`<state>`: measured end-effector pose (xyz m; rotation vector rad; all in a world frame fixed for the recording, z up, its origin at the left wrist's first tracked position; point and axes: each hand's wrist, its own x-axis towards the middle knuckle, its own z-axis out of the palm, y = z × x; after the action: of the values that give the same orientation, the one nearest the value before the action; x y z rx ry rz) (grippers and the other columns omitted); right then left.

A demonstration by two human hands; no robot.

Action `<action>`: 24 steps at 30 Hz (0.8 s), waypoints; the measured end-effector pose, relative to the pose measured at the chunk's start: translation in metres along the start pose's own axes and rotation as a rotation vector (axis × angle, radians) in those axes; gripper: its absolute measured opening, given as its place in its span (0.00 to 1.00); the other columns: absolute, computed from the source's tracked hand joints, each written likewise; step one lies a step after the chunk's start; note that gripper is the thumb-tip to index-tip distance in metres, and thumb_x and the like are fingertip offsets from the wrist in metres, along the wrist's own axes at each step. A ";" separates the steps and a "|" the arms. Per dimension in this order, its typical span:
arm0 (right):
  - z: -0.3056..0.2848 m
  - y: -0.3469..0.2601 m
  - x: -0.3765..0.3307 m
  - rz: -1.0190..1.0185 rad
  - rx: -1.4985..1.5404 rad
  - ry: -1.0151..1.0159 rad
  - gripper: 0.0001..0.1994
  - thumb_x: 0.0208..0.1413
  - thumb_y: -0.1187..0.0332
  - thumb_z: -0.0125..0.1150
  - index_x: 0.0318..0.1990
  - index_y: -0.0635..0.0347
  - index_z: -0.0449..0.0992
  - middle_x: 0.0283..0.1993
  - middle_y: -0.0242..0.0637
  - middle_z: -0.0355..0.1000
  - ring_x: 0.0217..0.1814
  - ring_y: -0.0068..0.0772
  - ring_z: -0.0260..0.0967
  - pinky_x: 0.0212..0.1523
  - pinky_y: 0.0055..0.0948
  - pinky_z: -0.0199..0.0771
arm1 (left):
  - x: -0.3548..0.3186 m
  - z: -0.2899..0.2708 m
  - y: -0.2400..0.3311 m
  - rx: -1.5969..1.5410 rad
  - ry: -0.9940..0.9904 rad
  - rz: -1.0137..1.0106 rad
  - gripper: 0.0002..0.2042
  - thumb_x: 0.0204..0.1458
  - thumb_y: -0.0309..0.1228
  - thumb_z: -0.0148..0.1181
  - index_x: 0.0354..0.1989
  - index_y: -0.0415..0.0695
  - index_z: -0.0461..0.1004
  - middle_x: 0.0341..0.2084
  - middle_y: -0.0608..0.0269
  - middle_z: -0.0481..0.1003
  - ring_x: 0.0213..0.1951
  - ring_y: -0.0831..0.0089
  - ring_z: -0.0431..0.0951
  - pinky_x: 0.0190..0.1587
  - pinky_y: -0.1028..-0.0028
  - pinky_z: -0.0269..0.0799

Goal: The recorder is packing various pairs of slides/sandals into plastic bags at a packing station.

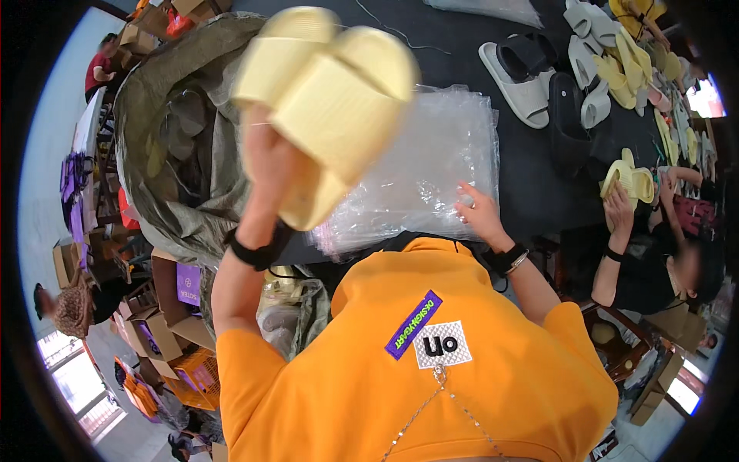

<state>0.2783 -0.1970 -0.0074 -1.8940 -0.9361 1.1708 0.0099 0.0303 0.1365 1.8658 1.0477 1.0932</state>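
Note:
My left hand (pixel 269 165) grips a pair of pale yellow slide sandals (pixel 339 115), lifted over the table and slightly blurred. One sandal overlaps the other, and my fingers are partly hidden behind them. Under and beside the pair lies a stack of clear plastic bags (pixel 439 154) on the black tabletop. At the stack's right edge is my right hand (pixel 483 215), its fingers apart and nothing visible in them. Whether its fingertips touch the top bag I cannot tell.
A large olive sack (pixel 146 92) with sandals inside stands open at left. White (pixel 519 100) and black sandals (pixel 568 123) lie at right, with a pile of mixed sandals (pixel 616 65) beyond. A co-worker (pixel 654 269) at right handles yellow sandals (pixel 630 181). Cardboard boxes (pixel 165 308) stand lower left.

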 end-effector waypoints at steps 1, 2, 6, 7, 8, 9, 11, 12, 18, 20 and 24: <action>0.000 0.002 0.000 -0.051 -0.040 -0.020 0.21 0.49 0.72 0.55 0.52 0.66 0.66 0.46 0.41 0.70 0.37 0.30 0.72 0.31 0.25 0.72 | -0.012 0.034 -0.014 -0.025 -0.008 0.037 0.13 0.47 0.24 0.51 0.42 0.37 0.67 0.36 0.53 0.70 0.39 0.62 0.70 0.41 0.69 0.66; 0.002 0.008 0.001 -0.100 -0.080 -0.039 0.20 0.48 0.72 0.55 0.51 0.66 0.67 0.45 0.42 0.71 0.38 0.32 0.71 0.34 0.27 0.72 | -0.024 0.069 -0.028 -0.052 -0.017 0.072 0.13 0.44 0.24 0.52 0.42 0.39 0.67 0.33 0.49 0.69 0.38 0.56 0.69 0.40 0.64 0.65; 0.006 0.017 -0.001 -0.083 -0.359 -0.195 0.17 0.47 0.70 0.54 0.46 0.66 0.70 0.42 0.45 0.71 0.42 0.39 0.69 0.42 0.31 0.67 | -0.059 0.163 -0.036 0.311 -0.432 0.201 0.10 0.41 0.25 0.53 0.33 0.37 0.68 0.32 0.49 0.69 0.39 0.52 0.68 0.41 0.60 0.65; 0.006 0.024 -0.003 -0.108 -0.361 -0.217 0.16 0.47 0.70 0.51 0.45 0.65 0.72 0.39 0.47 0.71 0.41 0.40 0.69 0.42 0.31 0.67 | -0.066 0.175 -0.053 0.386 -0.456 0.203 0.09 0.40 0.25 0.54 0.32 0.37 0.68 0.32 0.50 0.69 0.38 0.53 0.68 0.40 0.60 0.65; 0.009 0.031 -0.004 -0.140 -0.254 -0.178 0.16 0.47 0.70 0.51 0.44 0.65 0.72 0.39 0.47 0.71 0.41 0.40 0.69 0.42 0.31 0.67 | -0.071 0.187 -0.072 0.460 -0.480 0.203 0.09 0.39 0.26 0.54 0.31 0.38 0.68 0.32 0.51 0.69 0.38 0.55 0.68 0.40 0.61 0.65; 0.012 0.037 -0.004 -0.170 -0.148 -0.130 0.16 0.47 0.71 0.51 0.44 0.65 0.71 0.39 0.47 0.71 0.41 0.40 0.69 0.41 0.31 0.67 | -0.069 0.199 -0.085 0.528 -0.506 0.210 0.09 0.39 0.26 0.55 0.31 0.38 0.69 0.32 0.52 0.69 0.38 0.56 0.69 0.39 0.61 0.65; 0.014 0.043 -0.004 -0.218 -0.048 -0.083 0.16 0.46 0.72 0.49 0.45 0.66 0.71 0.40 0.47 0.71 0.40 0.39 0.69 0.42 0.30 0.67 | -0.054 0.199 -0.106 0.644 -0.442 0.213 0.09 0.39 0.27 0.55 0.31 0.39 0.70 0.33 0.54 0.70 0.39 0.58 0.69 0.39 0.61 0.66; 0.013 0.043 -0.002 -0.223 -0.068 -0.094 0.16 0.46 0.72 0.49 0.45 0.66 0.71 0.40 0.47 0.71 0.40 0.39 0.69 0.41 0.30 0.67 | -0.043 0.194 -0.117 0.703 -0.409 0.211 0.09 0.40 0.27 0.55 0.31 0.40 0.70 0.33 0.55 0.70 0.39 0.59 0.69 0.39 0.61 0.66; 0.010 0.028 -0.002 -0.197 -0.146 -0.113 0.17 0.48 0.72 0.50 0.47 0.66 0.70 0.42 0.46 0.71 0.34 0.34 0.70 0.37 0.28 0.69 | 0.029 0.132 -0.133 0.951 -0.153 0.042 0.09 0.42 0.30 0.55 0.32 0.41 0.71 0.34 0.55 0.71 0.39 0.58 0.70 0.39 0.59 0.65; 0.013 0.037 0.002 -0.146 -0.016 -0.109 0.17 0.49 0.73 0.50 0.48 0.66 0.69 0.42 0.44 0.71 0.32 0.31 0.70 0.36 0.28 0.70 | 0.031 0.121 -0.117 0.885 -0.087 0.170 0.09 0.38 0.29 0.56 0.30 0.40 0.71 0.32 0.55 0.71 0.38 0.57 0.70 0.37 0.60 0.66; 0.014 0.037 0.009 -0.041 0.166 -0.054 0.17 0.49 0.76 0.51 0.49 0.65 0.69 0.41 0.40 0.71 0.31 0.27 0.70 0.32 0.26 0.71 | -0.017 0.130 -0.060 0.709 -0.209 0.286 0.08 0.33 0.24 0.55 0.26 0.39 0.69 0.30 0.53 0.70 0.35 0.55 0.69 0.34 0.59 0.65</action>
<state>0.2758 -0.2048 -0.0470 -1.7116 -0.8740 1.2414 0.1062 0.0166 0.0300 2.6929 1.1595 0.6867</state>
